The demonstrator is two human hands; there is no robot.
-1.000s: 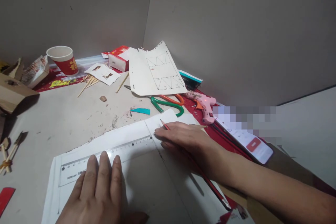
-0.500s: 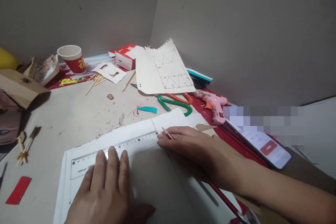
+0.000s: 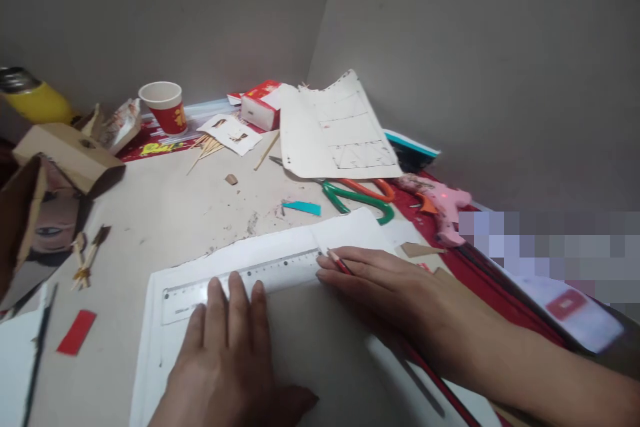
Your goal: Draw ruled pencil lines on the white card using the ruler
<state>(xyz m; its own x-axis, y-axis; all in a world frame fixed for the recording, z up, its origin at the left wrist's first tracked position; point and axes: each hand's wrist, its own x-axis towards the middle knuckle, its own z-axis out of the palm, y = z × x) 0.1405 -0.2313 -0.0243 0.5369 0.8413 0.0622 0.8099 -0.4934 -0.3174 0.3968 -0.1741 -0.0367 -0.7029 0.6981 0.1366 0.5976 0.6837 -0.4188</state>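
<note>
A clear plastic ruler (image 3: pixel 183 307) lies on a white sheet of paper (image 3: pixel 145 380), tilted a little up to the right. My left hand (image 3: pixel 220 347) rests with fingers spread over the ruler's middle and left part, holding nothing in its grip. Between the fingers of my right hand (image 3: pixel 390 287) is a red and black pencil (image 3: pixel 340 261), its tip by the ruler's right end. That hand's fingertips touch the ruler there. A pencil line runs up from the ruler's right end. Shadow darkens the lower paper.
Scissors (image 3: pixel 357 197) with green and orange handles lie partly under a drawn sheet (image 3: pixel 345 127). A pink glue gun (image 3: pixel 445 207) and a phone (image 3: pixel 575 310) are at right. A paper cup (image 3: pixel 165 107), a tissue pack (image 3: pixel 261 107) and cardboard boxes (image 3: pixel 70 153) stand behind, left.
The view has swung left, so everything sits further right in the picture and a yellow bottle shows more. Both hands keep their places on the ruler and pencil.
</note>
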